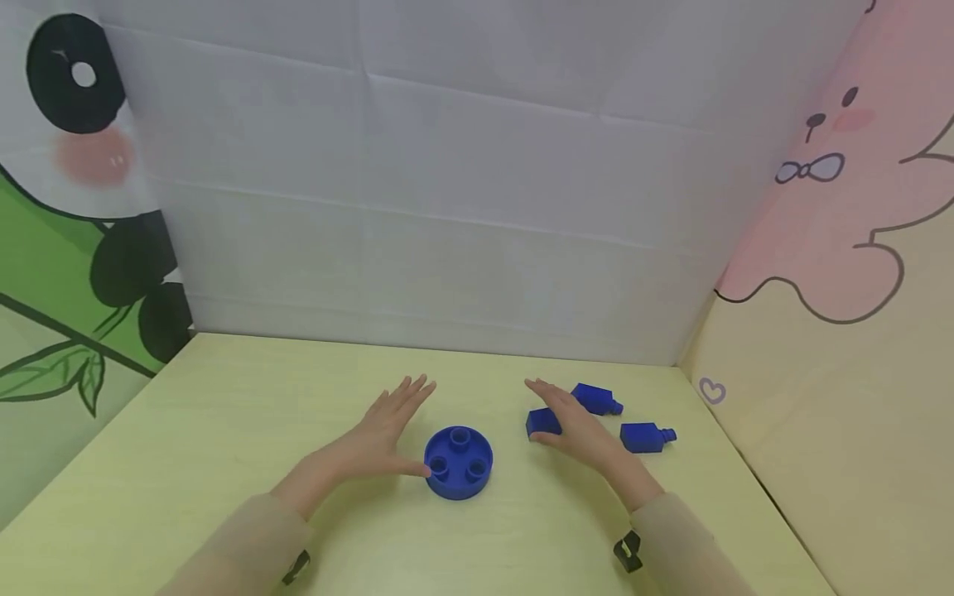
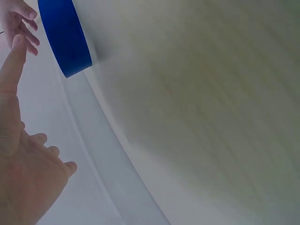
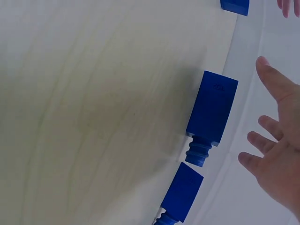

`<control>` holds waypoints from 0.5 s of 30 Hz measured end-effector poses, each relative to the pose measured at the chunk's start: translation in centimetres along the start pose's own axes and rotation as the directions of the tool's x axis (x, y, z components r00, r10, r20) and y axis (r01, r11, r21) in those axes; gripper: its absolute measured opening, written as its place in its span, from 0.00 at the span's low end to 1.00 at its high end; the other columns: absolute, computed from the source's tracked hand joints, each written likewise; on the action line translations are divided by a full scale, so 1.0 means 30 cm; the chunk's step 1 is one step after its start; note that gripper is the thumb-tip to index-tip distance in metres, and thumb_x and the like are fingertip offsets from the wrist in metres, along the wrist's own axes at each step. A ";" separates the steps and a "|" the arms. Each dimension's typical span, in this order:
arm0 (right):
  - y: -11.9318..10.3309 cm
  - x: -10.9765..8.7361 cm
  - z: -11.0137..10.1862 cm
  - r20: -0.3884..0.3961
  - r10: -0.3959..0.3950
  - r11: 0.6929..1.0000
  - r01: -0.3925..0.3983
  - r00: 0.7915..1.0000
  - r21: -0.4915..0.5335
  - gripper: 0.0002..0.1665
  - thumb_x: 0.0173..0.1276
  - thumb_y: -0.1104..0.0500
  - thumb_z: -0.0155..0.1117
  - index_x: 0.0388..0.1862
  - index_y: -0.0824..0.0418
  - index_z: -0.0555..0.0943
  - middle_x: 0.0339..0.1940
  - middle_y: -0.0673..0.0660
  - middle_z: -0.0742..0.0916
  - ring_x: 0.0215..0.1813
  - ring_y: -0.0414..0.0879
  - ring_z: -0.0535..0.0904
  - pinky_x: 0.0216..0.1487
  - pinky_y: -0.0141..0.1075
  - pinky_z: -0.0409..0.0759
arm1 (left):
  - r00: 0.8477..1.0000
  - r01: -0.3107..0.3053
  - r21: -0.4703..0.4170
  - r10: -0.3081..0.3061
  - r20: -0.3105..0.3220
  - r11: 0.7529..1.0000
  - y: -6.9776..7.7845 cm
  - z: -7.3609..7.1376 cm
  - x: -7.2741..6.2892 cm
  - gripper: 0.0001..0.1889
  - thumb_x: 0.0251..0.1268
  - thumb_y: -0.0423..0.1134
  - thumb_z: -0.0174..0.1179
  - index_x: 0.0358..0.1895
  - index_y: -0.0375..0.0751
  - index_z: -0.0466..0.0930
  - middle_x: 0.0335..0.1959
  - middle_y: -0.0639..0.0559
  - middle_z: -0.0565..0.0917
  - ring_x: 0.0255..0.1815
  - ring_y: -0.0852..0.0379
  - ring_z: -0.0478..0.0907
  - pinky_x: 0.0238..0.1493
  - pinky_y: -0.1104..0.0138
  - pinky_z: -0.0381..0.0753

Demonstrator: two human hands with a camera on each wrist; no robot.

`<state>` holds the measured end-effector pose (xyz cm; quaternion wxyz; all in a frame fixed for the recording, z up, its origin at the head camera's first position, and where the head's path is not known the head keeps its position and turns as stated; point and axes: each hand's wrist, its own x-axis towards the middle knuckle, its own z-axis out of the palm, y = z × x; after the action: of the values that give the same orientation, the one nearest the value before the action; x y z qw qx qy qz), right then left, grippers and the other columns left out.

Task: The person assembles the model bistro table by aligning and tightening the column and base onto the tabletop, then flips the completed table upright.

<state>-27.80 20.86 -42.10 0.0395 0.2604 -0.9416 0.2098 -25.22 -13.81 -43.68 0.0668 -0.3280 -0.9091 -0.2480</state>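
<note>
A round blue base [image 1: 459, 488] with a raised rim and three ring-shaped sockets lies on the table between the hands. My left hand [image 1: 380, 439] is spread just left of it, its thumb tip right at the rim in the head view. My right hand [image 1: 581, 429], fingers extended and holding nothing, hovers by the blue bottle-shaped pieces. One such piece [image 1: 542, 421] is partly hidden behind that hand. Beyond it lies a second piece [image 1: 594, 399], and a third [image 1: 643, 437] is off to the right. In the right wrist view, a blue piece [image 3: 213, 108] shows a ribbed neck.
The pale yellow table [image 1: 261, 397] meets a white cloth wall [image 1: 447, 215] at the back. Side panels printed with cartoon animals stand left and right, the right one [image 1: 857, 414] close to the table edge. Dark clasps [image 1: 628, 552] sit at the wrists.
</note>
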 end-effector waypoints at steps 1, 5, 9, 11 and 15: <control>0.000 0.004 0.003 0.018 0.014 1.000 -0.014 1.000 0.001 0.49 0.60 0.51 0.69 0.75 0.46 0.55 0.74 0.56 0.64 0.73 0.56 0.58 0.68 0.53 0.62 | 1.000 -0.008 -0.023 0.008 0.017 1.000 0.003 0.006 0.009 0.63 0.39 0.62 0.71 0.76 0.48 0.40 0.77 0.43 0.44 0.76 0.38 0.38 0.69 0.39 0.43; 0.007 0.023 0.019 0.073 0.055 0.998 -0.053 0.996 -0.036 0.46 0.59 0.52 0.70 0.73 0.49 0.60 0.71 0.55 0.69 0.71 0.54 0.62 0.68 0.50 0.63 | 0.995 -0.002 -0.098 0.012 0.102 0.995 0.008 0.030 0.036 0.63 0.39 0.62 0.72 0.76 0.48 0.39 0.76 0.41 0.45 0.75 0.37 0.41 0.68 0.39 0.47; 0.018 0.037 0.032 0.094 0.034 0.997 -0.027 0.995 -0.075 0.41 0.57 0.54 0.71 0.69 0.54 0.67 0.67 0.56 0.74 0.69 0.54 0.66 0.67 0.48 0.65 | 0.981 0.056 -0.168 -0.023 0.191 0.984 0.010 0.049 0.047 0.62 0.40 0.60 0.72 0.76 0.52 0.39 0.76 0.43 0.49 0.75 0.39 0.46 0.69 0.41 0.50; 0.020 0.042 0.033 0.100 0.029 0.996 -0.020 0.995 -0.084 0.39 0.57 0.54 0.71 0.67 0.55 0.69 0.65 0.56 0.75 0.68 0.54 0.67 0.67 0.48 0.65 | 0.973 0.075 -0.204 -0.027 0.229 0.976 0.009 0.055 0.051 0.62 0.40 0.59 0.73 0.76 0.51 0.41 0.75 0.45 0.52 0.75 0.41 0.49 0.69 0.43 0.52; 0.018 0.049 0.027 0.095 0.027 0.995 -0.018 0.995 -0.100 0.34 0.57 0.56 0.72 0.63 0.59 0.73 0.62 0.59 0.77 0.66 0.56 0.69 0.65 0.48 0.67 | 0.958 0.092 -0.250 -0.017 0.285 0.964 0.005 0.065 0.062 0.59 0.39 0.56 0.75 0.75 0.46 0.48 0.73 0.47 0.58 0.73 0.43 0.55 0.69 0.47 0.55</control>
<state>-29.33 20.25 -42.76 0.0048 0.2572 -0.9546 0.1504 -26.49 -11.69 -44.80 -0.1132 -0.3403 -0.8776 -0.3180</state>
